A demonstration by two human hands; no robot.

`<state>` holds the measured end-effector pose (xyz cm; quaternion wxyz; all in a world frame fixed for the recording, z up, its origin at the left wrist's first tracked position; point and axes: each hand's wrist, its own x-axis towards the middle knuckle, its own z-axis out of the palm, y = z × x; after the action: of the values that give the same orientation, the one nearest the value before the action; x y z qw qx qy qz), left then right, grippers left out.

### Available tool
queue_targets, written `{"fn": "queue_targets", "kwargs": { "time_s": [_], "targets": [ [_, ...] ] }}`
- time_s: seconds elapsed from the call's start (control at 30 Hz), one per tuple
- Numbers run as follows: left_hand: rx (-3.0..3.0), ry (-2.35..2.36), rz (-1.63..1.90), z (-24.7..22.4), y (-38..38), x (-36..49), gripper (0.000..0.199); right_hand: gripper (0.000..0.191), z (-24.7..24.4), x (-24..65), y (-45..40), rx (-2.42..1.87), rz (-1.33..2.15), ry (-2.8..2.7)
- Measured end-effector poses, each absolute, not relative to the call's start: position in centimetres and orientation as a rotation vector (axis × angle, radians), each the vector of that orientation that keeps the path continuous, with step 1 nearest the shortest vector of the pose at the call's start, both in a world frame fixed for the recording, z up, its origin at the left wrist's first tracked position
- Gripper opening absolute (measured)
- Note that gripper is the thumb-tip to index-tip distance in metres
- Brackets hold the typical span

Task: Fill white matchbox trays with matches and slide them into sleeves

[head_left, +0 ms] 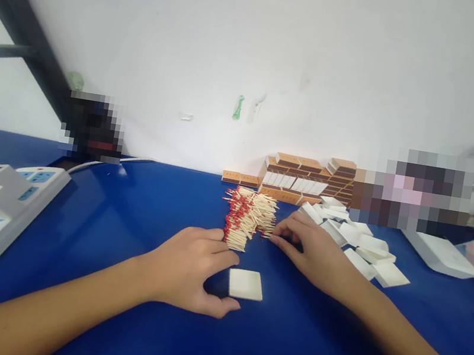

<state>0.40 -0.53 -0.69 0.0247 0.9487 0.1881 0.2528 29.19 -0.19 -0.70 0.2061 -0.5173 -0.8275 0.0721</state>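
Observation:
A loose pile of wooden matches [243, 217] with red heads lies on the blue tabletop in front of me. My right hand [309, 246] is at the pile's right edge, its thumb and forefinger pinched together on the ends of a few matches. My left hand [193, 269] is open, thumb and fingers apart, with its fingertips by the near left side of the pile. Just right of its thumb lies a small white matchbox tray [246, 284], flat on the table. The tray seems to hold nothing, and the hand does not visibly grip it.
Several white matchbox trays [372, 247] lie heaped beyond my right forearm. Brown matchboxes [304, 179] are stacked against the white wall [223, 37]. A power strip [0, 224] with a plug stands at the left. A white box-like object [443, 255] lies at the right.

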Motion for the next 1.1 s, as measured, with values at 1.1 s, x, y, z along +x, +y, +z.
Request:
{"fn": "queue_targets", "kwargs": {
  "time_s": [1.1],
  "targets": [
    [2.934, 0.596, 0.645, -0.4, -0.5, 0.2, 0.042, 0.019, -0.2, 28.5, -0.7, -1.414, 0.26, -2.306]
  ]
}}
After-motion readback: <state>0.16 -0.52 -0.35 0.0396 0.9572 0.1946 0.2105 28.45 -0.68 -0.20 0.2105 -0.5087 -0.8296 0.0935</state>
